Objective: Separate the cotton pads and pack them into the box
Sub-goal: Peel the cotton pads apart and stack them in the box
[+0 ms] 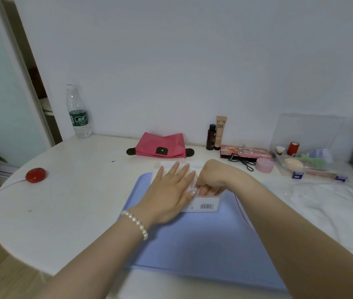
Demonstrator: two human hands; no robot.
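The task is looking to be in its early part. The person is working over a blue mat (203, 238) on a white table (80, 190), and the left hand (169, 190) is lying flat, fingers straight, pressing down on a clear plastic packet (205, 205) with a barcode label at its near edge — this is likely the bag the cotton pads come in, though the pads themselves are mostly hidden under the two hands. The right hand (212, 180) is curled at the packet's right side, its fingertips pinching at something thin there; it seems to be working at the packet's opening or drawing a pad out, but which of the two cannot be told. Just beyond the fingers a small clear box (167, 165) is sitting on the table with what may be a round white pad (197, 164) beside it, too pale against the table to be sure. No stack of separated pads is showing anywhere, and whether anything is already lying in the box is not visible — so the judgement is that most of the separating and nearly all of the packing are still ahead. Further back a pink pouch (160, 145), a water bottle (78, 113) and a clear bin of cosmetics (309, 160) are standing well apart from the work.
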